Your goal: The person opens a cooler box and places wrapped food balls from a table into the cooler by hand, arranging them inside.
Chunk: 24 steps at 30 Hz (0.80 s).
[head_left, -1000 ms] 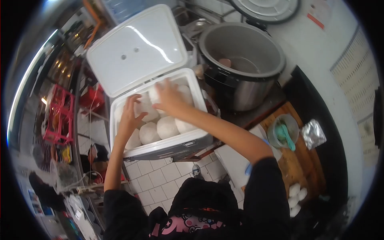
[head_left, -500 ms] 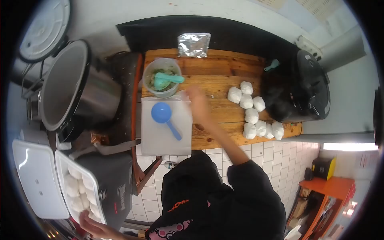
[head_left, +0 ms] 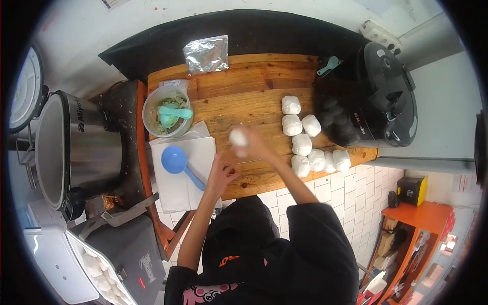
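My right hand (head_left: 251, 143) is closed around a white ball (head_left: 238, 136), blurred by motion, just above the wooden table. Whether the ball is wrapped or bare I cannot make out. My left hand (head_left: 221, 174) is beside it, lower left, fingers apart with nothing in them, near the edge of white paper sheets (head_left: 198, 154). On those sheets lies a blue scoop (head_left: 174, 159), its handle slanting toward my left hand. Behind them stands a clear tub (head_left: 148, 119) of pale and green food, with a turquoise spoon (head_left: 175, 112) in it. Several similar white balls (head_left: 301, 145) sit at right.
A black rice cooker (head_left: 376, 101) stands at the table's right end, near a turquoise spoon (head_left: 329, 65). A foil packet (head_left: 206, 54) lies at the back. Left are a steel cooker (head_left: 91, 145) and an opened cool box (head_left: 134, 254) containing white balls.
My left hand has come from the cool box to the table, its fingers apart. A white ball now shows in my right hand, and the group at right has one fewer. The view has shifted.
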Motion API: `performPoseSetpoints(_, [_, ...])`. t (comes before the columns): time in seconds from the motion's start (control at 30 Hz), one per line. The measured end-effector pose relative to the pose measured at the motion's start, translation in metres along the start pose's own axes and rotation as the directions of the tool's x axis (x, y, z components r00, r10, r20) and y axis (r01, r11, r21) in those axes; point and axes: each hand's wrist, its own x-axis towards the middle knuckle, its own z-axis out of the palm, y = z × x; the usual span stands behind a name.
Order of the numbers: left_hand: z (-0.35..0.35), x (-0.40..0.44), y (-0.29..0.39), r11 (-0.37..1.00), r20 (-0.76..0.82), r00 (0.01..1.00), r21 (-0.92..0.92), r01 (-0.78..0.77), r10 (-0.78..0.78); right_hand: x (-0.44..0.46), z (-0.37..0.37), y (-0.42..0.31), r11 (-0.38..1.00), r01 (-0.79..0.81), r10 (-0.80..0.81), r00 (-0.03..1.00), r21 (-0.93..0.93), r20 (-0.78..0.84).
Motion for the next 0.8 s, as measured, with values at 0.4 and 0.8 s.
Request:
performPoseSetpoints(0.4, [-0.046,-0.175,0.071,0.934,0.027,0.999,-0.353,0.051,-0.044,-0.032,-0.027,0.155,0.758,-0.457,0.091,0.780,-0.465,-0.619])
performPoseSetpoints(0.8, [-0.178,-0.420,0.223,0.604,-0.627,0.174,0.579,-0.548,0.759,0.017,-0.035,0.019,0.999,-0.037,0.040,0.960,0.015,-0.276])
